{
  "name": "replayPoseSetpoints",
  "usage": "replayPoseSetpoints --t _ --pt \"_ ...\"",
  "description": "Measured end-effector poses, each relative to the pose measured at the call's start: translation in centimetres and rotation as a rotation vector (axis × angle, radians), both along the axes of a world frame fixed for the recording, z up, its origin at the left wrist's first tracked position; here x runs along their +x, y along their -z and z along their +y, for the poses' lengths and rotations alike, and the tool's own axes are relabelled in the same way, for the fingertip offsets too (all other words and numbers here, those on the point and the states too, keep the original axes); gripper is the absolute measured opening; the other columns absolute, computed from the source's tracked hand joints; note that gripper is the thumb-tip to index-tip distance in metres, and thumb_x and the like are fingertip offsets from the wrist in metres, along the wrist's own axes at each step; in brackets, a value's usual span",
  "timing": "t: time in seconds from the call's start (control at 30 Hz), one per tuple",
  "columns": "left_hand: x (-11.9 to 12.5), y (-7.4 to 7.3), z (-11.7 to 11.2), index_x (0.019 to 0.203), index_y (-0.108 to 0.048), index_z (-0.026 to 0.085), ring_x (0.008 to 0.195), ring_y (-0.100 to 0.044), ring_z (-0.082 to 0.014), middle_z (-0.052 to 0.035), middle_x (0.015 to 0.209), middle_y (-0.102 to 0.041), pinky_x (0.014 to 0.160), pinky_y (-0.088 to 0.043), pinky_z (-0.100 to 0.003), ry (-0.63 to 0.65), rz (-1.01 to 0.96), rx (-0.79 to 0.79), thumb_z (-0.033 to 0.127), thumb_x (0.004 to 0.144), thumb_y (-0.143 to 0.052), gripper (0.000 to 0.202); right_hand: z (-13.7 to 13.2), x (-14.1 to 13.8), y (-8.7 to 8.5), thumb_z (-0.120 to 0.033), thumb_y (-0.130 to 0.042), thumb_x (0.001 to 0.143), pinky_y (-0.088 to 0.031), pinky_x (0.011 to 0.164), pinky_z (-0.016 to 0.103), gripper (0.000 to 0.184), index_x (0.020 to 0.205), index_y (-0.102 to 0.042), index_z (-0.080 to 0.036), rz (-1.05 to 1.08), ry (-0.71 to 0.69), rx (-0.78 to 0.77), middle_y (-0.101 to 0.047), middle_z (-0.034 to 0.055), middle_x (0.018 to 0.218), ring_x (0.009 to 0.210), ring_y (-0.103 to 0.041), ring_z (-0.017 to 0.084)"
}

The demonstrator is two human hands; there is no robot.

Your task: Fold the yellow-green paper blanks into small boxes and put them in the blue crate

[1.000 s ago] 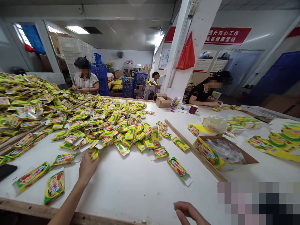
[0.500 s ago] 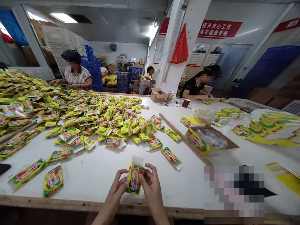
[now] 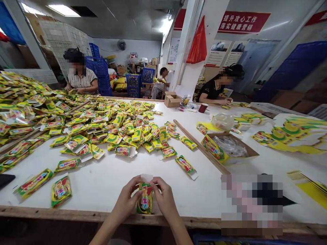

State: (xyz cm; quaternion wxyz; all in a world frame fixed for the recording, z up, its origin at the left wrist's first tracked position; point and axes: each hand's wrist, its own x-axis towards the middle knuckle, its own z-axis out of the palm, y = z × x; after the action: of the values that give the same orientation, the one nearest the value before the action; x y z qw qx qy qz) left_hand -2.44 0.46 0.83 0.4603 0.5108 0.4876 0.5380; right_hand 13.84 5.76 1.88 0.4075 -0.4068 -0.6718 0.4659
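Note:
A small yellow-and-green candy box (image 3: pixel 145 200) stands upright near the front edge of the white table (image 3: pixel 97 190), its white top flap (image 3: pixel 146 177) raised. My left hand (image 3: pixel 129 195) pinches the box along its left side, thumb on the front face. On the other side, my right hand (image 3: pixel 162 194) has its thumb and fingers at the upper right corner, by the flap. Another candy box (image 3: pixel 61 191) lies flat to the left of my hands. One more box (image 3: pixel 186 166) with an open white flap rests to the right, beyond my right hand.
A large heap of similar boxes (image 3: pixel 102 126) spreads across the left and middle. A wooden strip (image 3: pixel 200 146) divides the table, with an open carton (image 3: pixel 240 148) holding clear plastic beside it. Flat printed sheets (image 3: pixel 293 134) lie right. Several people sit farther back.
My hands have shifted up the box toward its top flap, and the box stands straighter and slightly lower. The flap looks more closely gripped at its sides. The view has tilted slightly.

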Motion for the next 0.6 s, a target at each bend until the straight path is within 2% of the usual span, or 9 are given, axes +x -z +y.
replayPoseSetpoints --t 0.1,0.17,0.23,0.3,0.6 --pt "0.1 -0.2 0.0 0.118 -0.055 0.024 0.112 -0.061 -0.0238 -0.009 0.118 -0.065 0.098 -0.047 -0.039 -0.049 -0.04 0.03 0.024 0.084 -0.061 0.035 0.1 -0.4 0.2 -0.032 -0.055 0.089 -0.051 0.075 0.028 0.015 0.094 -0.062 -0.019 0.076 0.031 -0.011 -0.068 0.004 0.085 0.081 -0.065 0.02" --pt "0.2 -0.3 -0.1 0.117 -0.056 0.023 0.105 -0.064 -0.0229 -0.0086 0.113 -0.067 0.095 -0.049 -0.038 -0.061 -0.002 0.033 0.026 0.085 -0.061 0.032 -0.2 -0.5 0.2 -0.028 -0.055 0.09 -0.051 0.079 0.029 0.016 0.1 -0.063 -0.02 0.094 0.009 -0.015 -0.069 0.0043 0.09 0.085 -0.066 0.019" --pt "0.1 -0.5 -0.2 0.104 -0.064 0.02 0.099 -0.065 -0.023 -0.0085 0.104 -0.069 0.09 -0.05 -0.035 -0.093 0.087 0.027 0.03 0.086 -0.061 0.021 -0.6 -0.5 0.0 -0.028 -0.056 0.089 -0.051 0.082 0.028 0.014 0.096 -0.066 -0.019 0.082 -0.038 0.0 -0.07 0.0053 0.095 0.091 -0.065 0.02" --pt "0.1 -0.6 -0.2 0.093 -0.068 0.019 0.094 -0.065 -0.0236 -0.0083 0.096 -0.071 0.085 -0.051 -0.033 -0.139 0.13 0.007 0.035 0.085 -0.061 0.019 -1.0 -0.6 -0.4 -0.03 -0.058 0.089 -0.051 0.082 0.029 0.016 0.091 -0.069 -0.019 0.08 -0.049 0.022 -0.07 0.0066 0.097 0.093 -0.065 0.021" --pt "0.5 -0.8 0.8 0.087 -0.069 0.016 0.074 -0.064 -0.0198 -0.005 0.077 -0.07 0.069 -0.051 -0.028 -0.27 0.011 -0.078 0.04 0.079 -0.067 0.025 -0.2 -2.0 -1.0 -0.035 -0.061 0.083 -0.049 0.064 0.027 0.018 0.077 -0.065 -0.018 0.003 0.077 -0.008 -0.067 0.0031 0.072 0.068 -0.06 0.018"
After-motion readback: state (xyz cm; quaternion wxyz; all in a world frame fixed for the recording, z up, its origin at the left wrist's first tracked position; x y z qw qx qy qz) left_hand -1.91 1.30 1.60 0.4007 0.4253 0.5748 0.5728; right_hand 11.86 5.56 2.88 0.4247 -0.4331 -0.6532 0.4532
